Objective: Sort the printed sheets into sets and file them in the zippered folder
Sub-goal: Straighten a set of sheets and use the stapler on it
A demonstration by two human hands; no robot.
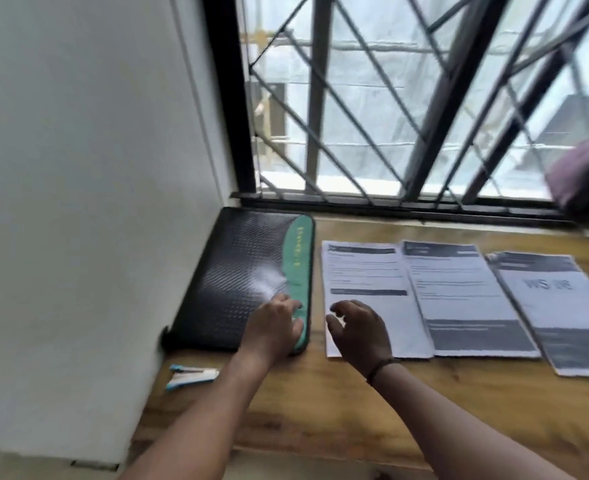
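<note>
A black zippered folder [230, 271] with a green strip along its right edge lies flat in the table's left corner by the wall. My left hand [272, 327] rests on its near right corner, fingers lying over the green strip. Three stacks of printed sheets lie side by side to the right: a left stack [366, 271], a middle stack [459, 292] and a right stack [563, 306]. My right hand [359, 329] hovers over the near left part of the left stack, fingers loosely curled and holding nothing.
A white and blue stapler [191, 375] lies on the wooden table [321, 403] near the wall, in front of the folder. A barred window [390, 116] runs along the table's far edge. A purple cloth [587, 178] hangs at the right.
</note>
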